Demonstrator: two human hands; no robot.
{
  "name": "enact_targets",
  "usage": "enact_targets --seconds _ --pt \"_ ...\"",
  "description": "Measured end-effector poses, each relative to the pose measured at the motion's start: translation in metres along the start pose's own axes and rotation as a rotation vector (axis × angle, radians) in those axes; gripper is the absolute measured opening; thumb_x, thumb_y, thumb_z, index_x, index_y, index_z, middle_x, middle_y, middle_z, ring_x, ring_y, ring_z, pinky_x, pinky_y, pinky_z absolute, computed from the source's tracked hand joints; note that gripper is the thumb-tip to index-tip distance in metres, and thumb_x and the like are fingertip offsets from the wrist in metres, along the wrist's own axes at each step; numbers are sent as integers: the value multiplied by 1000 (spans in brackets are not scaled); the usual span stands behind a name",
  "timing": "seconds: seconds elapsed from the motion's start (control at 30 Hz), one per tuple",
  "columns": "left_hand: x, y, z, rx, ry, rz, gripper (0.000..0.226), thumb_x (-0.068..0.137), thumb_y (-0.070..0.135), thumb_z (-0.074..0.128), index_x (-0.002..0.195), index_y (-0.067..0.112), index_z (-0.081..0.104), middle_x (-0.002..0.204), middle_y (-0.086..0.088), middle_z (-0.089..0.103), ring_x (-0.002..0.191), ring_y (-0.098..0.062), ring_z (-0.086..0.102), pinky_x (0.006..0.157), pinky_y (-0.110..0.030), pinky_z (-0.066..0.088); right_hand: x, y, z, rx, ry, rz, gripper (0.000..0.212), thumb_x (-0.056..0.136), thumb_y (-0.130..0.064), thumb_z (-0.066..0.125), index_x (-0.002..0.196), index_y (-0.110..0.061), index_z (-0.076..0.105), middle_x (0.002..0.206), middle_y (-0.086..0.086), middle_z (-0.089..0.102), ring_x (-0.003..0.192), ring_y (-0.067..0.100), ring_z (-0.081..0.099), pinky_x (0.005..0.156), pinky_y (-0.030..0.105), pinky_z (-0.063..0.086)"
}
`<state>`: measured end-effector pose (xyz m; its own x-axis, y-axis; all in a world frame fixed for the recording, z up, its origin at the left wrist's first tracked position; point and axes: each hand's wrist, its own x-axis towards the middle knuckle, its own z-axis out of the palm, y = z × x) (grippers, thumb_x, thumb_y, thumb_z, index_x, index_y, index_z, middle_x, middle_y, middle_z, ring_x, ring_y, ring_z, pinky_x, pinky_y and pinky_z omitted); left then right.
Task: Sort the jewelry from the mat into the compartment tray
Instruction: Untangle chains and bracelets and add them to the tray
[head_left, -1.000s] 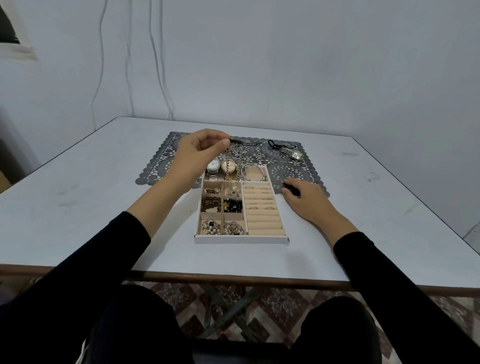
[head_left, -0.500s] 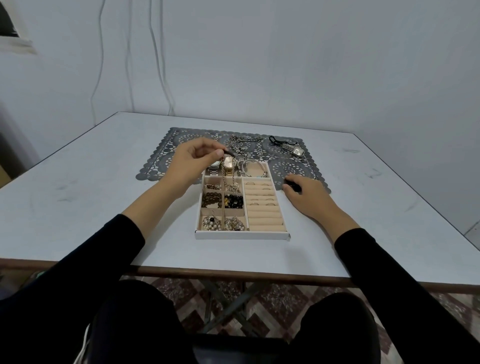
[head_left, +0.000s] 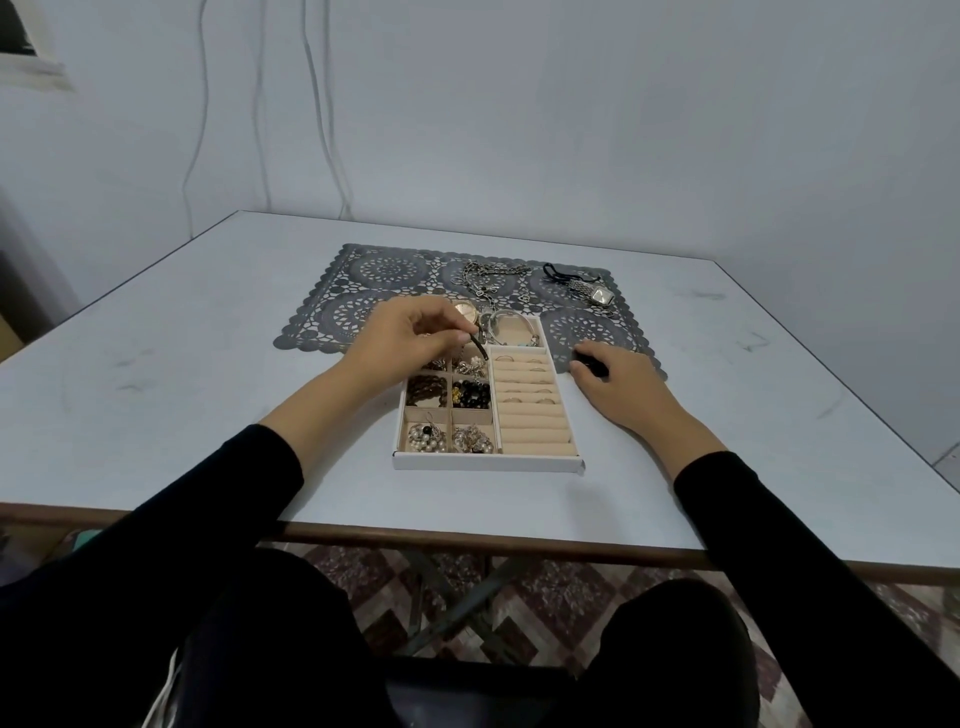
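Observation:
A white compartment tray (head_left: 488, 462) lies on the table in front of a grey lace mat (head_left: 374, 280). My left hand (head_left: 410, 332) hovers over the tray's far left compartments and pinches the dark strap (head_left: 478, 347) of a gold-faced watch (head_left: 466, 312). My right hand (head_left: 618, 384) rests on the table to the right of the tray, its fingertips curled round a small black thing (head_left: 589, 364). On the mat lie silver chains (head_left: 488, 278), a silver watch (head_left: 597, 295) and a black cord (head_left: 556, 270).
The tray's left compartments hold beads, pearls and earrings (head_left: 447, 436); its right side has beige ring rolls (head_left: 530, 415) with a few rings. The table edge (head_left: 467, 540) runs close to my body. A wall stands behind the table.
My left hand came back from over the mat and down towards the tray's far left corner, carrying the watch by its strap. My right hand has stayed in place.

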<state>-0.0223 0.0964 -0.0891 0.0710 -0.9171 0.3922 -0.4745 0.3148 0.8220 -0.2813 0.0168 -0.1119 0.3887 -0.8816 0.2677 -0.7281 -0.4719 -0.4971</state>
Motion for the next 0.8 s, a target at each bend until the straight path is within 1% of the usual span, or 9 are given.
enact_targets --seconds 0.07,0.13,0.2,0.23,0.33,0.43,0.6,0.7,0.8 --pt "-4 -1 3 -90 7 -52 14 81 -3 73 92 6 76 86 -10 76 81 -14 73 77 -24 58 0 0 0 -6 0 0 36 96 -26 53 129 -11 57 128 3 61 118 17 54 84 10 29" --pt "-6 -5 2 -171 2 -102 17 79 -7 73 87 8 77 88 -12 76 85 -20 73 80 -27 59 0 0 0 -7 -2 3 35 97 -26 53 128 -11 58 128 3 62 117 17 54 82 9 29" --pt "-7 -9 -2 -180 -35 -109 21 78 -8 73 84 12 78 90 -11 76 90 -24 73 83 -30 58 0 0 0 -8 -5 8 36 97 -27 52 129 -12 57 128 2 61 118 16 54 82 8 28" --pt "-7 -10 -4 -177 -49 -107 21 78 -8 73 85 11 78 90 -10 76 91 -23 73 83 -28 58 1 0 0 -11 -7 11 37 97 -27 52 130 -12 57 129 2 61 118 16 54 81 7 28" --pt "-6 -9 -12 -14 -98 -22 21 79 -4 74 98 5 76 93 -6 76 91 -10 73 83 -19 56 1 0 0 -19 -12 11 37 97 -27 52 131 -12 56 130 2 60 119 16 54 81 7 27" --pt "-3 -7 -19 179 -182 58 22 79 11 77 101 14 77 100 1 76 98 -8 71 92 -22 53 0 0 0 -16 -9 7 37 96 -27 52 130 -12 57 129 2 61 119 17 54 85 11 30" --pt "-4 -6 -20 262 -212 91 23 81 16 77 99 32 76 98 13 74 99 0 68 95 -27 53 0 -1 0 -19 -9 5 36 97 -27 52 129 -12 57 129 3 61 119 17 54 86 14 31" --pt "-4 -5 -21 313 -228 108 19 83 22 77 101 27 77 99 12 75 99 -1 68 94 -31 54 0 -1 0 -21 -9 10 36 97 -28 52 129 -12 57 129 2 61 118 17 54 85 14 31" --pt "-4 -4 -22 321 -235 86 19 83 27 76 102 26 78 99 12 76 99 -1 69 94 -31 54 0 -1 0 -21 -10 14 36 97 -28 52 129 -13 58 128 2 61 118 17 54 84 14 31"
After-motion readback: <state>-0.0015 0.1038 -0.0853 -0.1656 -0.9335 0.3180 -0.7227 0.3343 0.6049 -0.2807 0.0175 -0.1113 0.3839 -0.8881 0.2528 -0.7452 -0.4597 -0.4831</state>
